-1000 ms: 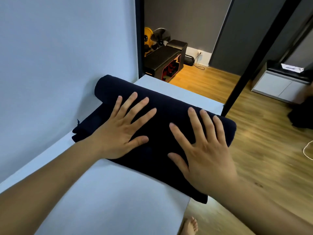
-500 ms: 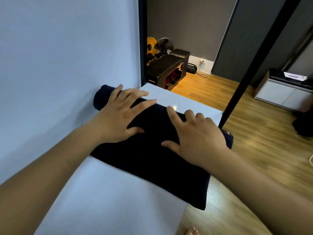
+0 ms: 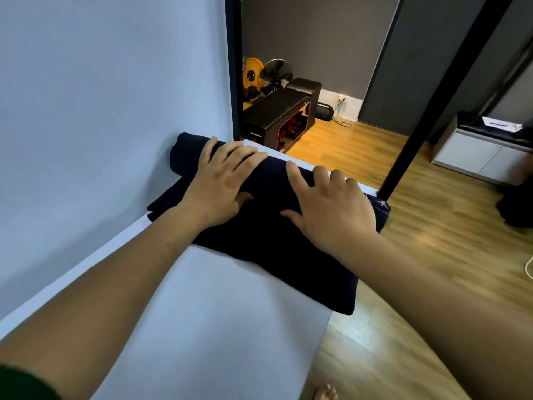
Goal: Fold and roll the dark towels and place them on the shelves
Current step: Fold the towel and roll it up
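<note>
The dark towel is half rolled on the white surface. The roll lies across the far end, its left end tight against the pale blue wall, while the flat tail runs back toward the camera. The tail's near right corner hangs just over the surface's edge, and a loose fold pokes out on the left along the wall.

Both hands are on the roll. The left hand lies across its top, fingers close together and nearly straight, pressing down, with the thumb tucked against the near side. The right hand sits just beside it to the right. Its fingers bend over the crest so that most of the tips drop out of sight behind the roll, and its thumb is splayed on the cloth.

A black post rises at the surface's far right corner, right by the roll's end. Beyond it there is wood floor, a dark bench with a yellow weight plate behind it, and a white cabinet off to the right. A bare foot peeks in at the bottom edge.
</note>
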### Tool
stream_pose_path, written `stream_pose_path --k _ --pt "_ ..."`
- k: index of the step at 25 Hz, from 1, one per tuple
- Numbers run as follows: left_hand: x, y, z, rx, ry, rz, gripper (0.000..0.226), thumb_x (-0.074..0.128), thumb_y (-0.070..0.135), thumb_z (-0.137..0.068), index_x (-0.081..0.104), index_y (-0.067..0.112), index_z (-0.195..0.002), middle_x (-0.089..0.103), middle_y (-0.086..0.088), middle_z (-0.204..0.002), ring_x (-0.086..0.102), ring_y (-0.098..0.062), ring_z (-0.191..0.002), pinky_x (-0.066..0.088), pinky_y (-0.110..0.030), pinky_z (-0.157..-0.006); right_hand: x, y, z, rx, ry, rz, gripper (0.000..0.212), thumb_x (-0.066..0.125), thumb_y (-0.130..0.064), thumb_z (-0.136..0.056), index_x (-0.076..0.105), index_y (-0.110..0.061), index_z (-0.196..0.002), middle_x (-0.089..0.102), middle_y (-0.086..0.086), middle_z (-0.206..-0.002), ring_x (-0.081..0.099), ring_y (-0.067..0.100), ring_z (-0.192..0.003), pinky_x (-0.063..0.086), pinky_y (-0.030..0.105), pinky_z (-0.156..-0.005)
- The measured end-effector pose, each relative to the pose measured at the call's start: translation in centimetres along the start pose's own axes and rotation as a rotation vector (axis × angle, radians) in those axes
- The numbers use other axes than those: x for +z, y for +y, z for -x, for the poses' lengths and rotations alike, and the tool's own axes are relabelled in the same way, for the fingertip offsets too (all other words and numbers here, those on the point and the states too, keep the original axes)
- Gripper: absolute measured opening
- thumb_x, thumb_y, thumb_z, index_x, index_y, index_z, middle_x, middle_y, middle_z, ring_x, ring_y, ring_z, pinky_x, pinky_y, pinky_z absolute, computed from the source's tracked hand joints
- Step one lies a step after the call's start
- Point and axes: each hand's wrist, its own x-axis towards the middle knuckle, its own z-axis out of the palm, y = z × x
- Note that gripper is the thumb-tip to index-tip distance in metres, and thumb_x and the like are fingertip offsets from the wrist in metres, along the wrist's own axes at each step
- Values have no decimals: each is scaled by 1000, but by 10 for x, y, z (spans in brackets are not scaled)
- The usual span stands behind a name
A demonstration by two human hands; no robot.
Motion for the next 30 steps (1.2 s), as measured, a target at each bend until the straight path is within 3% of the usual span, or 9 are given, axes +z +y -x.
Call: stream_pose_path --k 4,7,11,14,17,19,22,25,30 --pt "-4 5 35 13 60 39 75 61 30 -83 26 20 -149 32 -8 -154 22 -32 -146 5 -65 -116 5 -25 32 28 89 -12 75 29 -63 -95 15 -19 -155 35 25 -144 40 46 -121 30 57 -101" --pt "-11 5 71 41 102 99 65 52 30 -89 29 19 -149 32 -11 -154 22 -35 -146 7 -67 -115 3 -50 68 -34 105 -76 70 39 -53 -94 29 -16 -153 28 30 -151 27 52 -136 19 64 -110" --pt "-29 5 81 28 89 83 51 46 36 -93 42 21 -142 46 -8 -146 37 -32 -139 18 -62 -115 -32 -32 55 -98 69 -113 63 55 -49 -90 39 -17 -142 51 19 -134 49 41 -118 41 52 -95" --pt "-57 8 43 -39 80 127 39 36 36 -97 57 18 -124 62 -2 -117 54 -29 -108 38 -51 -101 -45 2 10 -30 -142 -204 76 33 -73 -90 29 -21 -145 41 13 -138 40 33 -127 40 47 -99" --pt "-67 7 -9 -77 -25 155 37 33 34 -102 59 16 -120 62 -2 -110 54 -23 -101 39 -40 -87 -31 5 3 7 -257 -272 87 22 -85 -82 26 -27 -146 45 12 -138 46 35 -124 47 46 -86" --pt "-58 7 -32 -54 -138 171 39 31 35 -104 62 17 -118 58 -1 -111 53 -19 -103 42 -36 -86 -25 -1 14 -30 -196 -241 87 24 -85 -82 20 -26 -146 55 11 -125 57 34 -108 46 40 -73" --pt "-47 4 -34 -58 -270 200 52 17 45 -100 65 26 -110 65 5 -109 58 -14 -99 49 -41 -85 -23 -5 24 -89 -78 -150 90 31 -81 -84 9 -22 -149 52 15 -127 56 36 -107 46 43 -78" --pt "-47 6 -24 -70 -260 78 66 2 51 -92 62 24 -94 66 3 -86 59 -16 -79 46 -39 -67 -13 -2 23 -172 4 -136 83 33 -75 -88 10 -21 -147 52 15 -125 57 35 -102 44 42 -74" --pt "-72 44 -7 -321 -309 -10 40 13 43 -102 40 23 -81 47 3 -72 47 -21 -72 33 -34 -67 2 42 -17 -414 77 -115 83 34 -78 -84 11 -31 -148 55 4 -126 58 25 -102 49 34 -70"
